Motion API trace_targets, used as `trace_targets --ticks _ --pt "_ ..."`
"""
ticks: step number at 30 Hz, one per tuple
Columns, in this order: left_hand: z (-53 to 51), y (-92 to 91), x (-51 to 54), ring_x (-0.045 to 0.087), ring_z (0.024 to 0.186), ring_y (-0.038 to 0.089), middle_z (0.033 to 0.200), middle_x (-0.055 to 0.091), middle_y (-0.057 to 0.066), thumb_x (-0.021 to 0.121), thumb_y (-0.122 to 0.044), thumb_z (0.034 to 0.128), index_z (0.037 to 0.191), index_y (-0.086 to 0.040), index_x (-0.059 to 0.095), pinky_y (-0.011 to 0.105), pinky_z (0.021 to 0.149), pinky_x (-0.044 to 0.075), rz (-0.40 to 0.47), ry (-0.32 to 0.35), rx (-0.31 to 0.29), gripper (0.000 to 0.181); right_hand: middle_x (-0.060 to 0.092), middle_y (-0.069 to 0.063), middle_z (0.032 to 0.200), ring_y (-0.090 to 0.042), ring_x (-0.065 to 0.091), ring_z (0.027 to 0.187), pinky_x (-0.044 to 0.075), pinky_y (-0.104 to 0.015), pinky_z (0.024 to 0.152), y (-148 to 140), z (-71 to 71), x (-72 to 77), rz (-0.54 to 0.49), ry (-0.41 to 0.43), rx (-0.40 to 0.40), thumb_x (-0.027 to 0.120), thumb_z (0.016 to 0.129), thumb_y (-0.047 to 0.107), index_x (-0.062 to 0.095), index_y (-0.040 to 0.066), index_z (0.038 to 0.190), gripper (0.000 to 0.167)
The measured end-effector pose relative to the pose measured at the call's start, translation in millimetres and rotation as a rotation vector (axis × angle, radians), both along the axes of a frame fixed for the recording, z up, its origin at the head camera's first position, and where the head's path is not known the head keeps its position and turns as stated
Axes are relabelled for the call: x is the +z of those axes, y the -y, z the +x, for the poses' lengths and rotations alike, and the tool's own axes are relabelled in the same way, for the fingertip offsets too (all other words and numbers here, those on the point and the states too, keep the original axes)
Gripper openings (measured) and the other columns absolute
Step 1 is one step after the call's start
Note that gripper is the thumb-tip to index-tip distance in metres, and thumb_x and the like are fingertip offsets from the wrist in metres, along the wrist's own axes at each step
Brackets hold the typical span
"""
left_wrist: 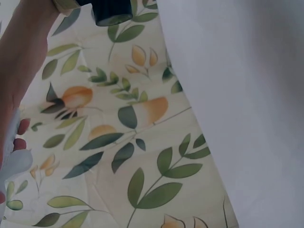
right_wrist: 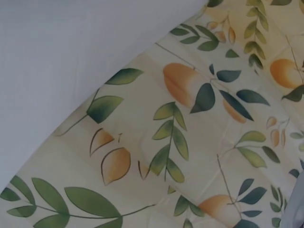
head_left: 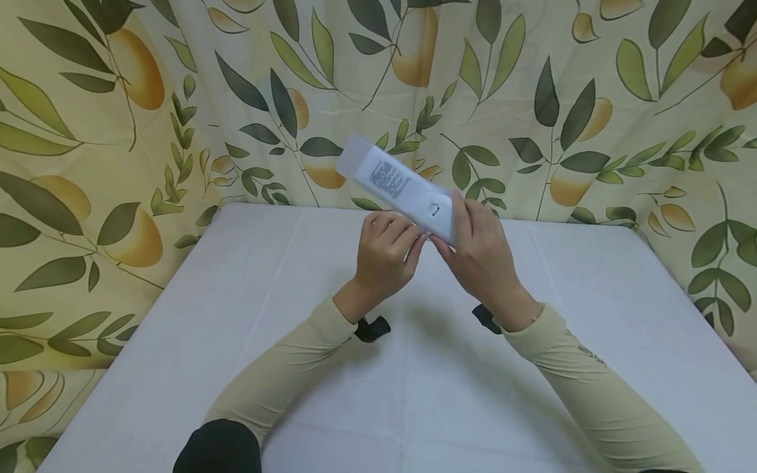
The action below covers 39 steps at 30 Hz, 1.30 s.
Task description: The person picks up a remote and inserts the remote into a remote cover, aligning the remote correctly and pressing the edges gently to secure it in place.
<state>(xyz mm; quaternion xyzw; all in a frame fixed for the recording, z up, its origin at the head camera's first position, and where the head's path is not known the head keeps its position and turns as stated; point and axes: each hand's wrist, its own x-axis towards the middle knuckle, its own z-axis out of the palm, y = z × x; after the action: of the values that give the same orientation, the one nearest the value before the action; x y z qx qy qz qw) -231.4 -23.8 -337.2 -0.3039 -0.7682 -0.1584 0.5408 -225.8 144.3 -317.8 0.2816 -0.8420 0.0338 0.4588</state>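
Observation:
A long white package (head_left: 408, 187) in a translucent sleeve, printed with a grey block of text, is held up above the table's far edge, tilted with its upper end to the left. The right hand (head_left: 487, 256) grips its lower right end, thumb below and fingers on top. At its lower edge, close to the right thumb, the left hand (head_left: 387, 256) pinches with curled fingers. In the left wrist view, part of a hand (left_wrist: 21, 135) and the pale package (left_wrist: 16, 164) show at the left edge. A pale translucent piece (right_wrist: 294, 204) enters the right wrist view's lower right corner.
A white-covered table (head_left: 408, 407) lies under both forearms. Curtains (head_left: 503, 131) printed with leaves and orange fruit hang behind it and at both sides. Black wrist cameras (head_left: 372, 329) sit under the wrists, and a dark rounded object (head_left: 219, 447) is at the lower left.

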Motion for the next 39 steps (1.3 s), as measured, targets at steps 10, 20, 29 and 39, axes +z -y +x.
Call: trace_targets --ticks 10,20,29,39 --pt "3.6 13.3 2.4 0.058 0.079 0.019 0.078 0.068 0.002 0.073 -0.028 0.0798 0.080 -0.011 0.072 0.036 0.081 0.045 -0.087 -0.070 0.049 0.018 0.056 -0.028 0.104 -0.039 0.059 0.084 0.055 -0.044 0.070 -12.0 0.0 3.1 0.102 -0.070 0.079 0.085 0.067 0.022 0.046 -0.012 0.126 0.079" --pt "10.2 10.9 4.1 0.058 0.075 0.020 0.074 0.068 0.002 0.074 -0.039 0.0758 0.075 -0.011 0.070 0.035 0.074 0.046 -0.035 -0.057 0.120 0.028 0.057 -0.025 0.104 -0.037 0.057 0.082 0.052 -0.042 0.068 -20.0 -0.4 -5.3 0.126 -0.119 0.084 0.086 0.064 0.023 0.048 -0.010 0.125 0.080" --pt "9.9 2.9 2.6 0.057 0.078 0.021 0.077 0.068 0.003 0.073 -0.025 0.0799 0.078 -0.008 0.071 0.034 0.075 0.044 0.057 -0.002 0.130 0.017 0.051 -0.030 0.109 -0.041 0.055 0.090 0.054 -0.045 0.076 -17.7 -1.2 -4.3 0.098 -0.021 0.156 0.084 0.067 0.012 0.041 -0.014 0.129 0.079" --pt "6.1 4.0 2.2 0.057 0.078 0.021 0.080 0.067 0.004 0.072 -0.021 0.0813 0.083 -0.008 0.072 0.034 0.075 0.045 0.098 -0.020 0.130 0.013 0.050 -0.032 0.104 -0.040 0.059 0.083 0.057 -0.044 0.070 -22.4 -1.2 -0.9 0.097 0.051 0.172 0.084 0.065 0.015 0.042 -0.012 0.130 0.082"
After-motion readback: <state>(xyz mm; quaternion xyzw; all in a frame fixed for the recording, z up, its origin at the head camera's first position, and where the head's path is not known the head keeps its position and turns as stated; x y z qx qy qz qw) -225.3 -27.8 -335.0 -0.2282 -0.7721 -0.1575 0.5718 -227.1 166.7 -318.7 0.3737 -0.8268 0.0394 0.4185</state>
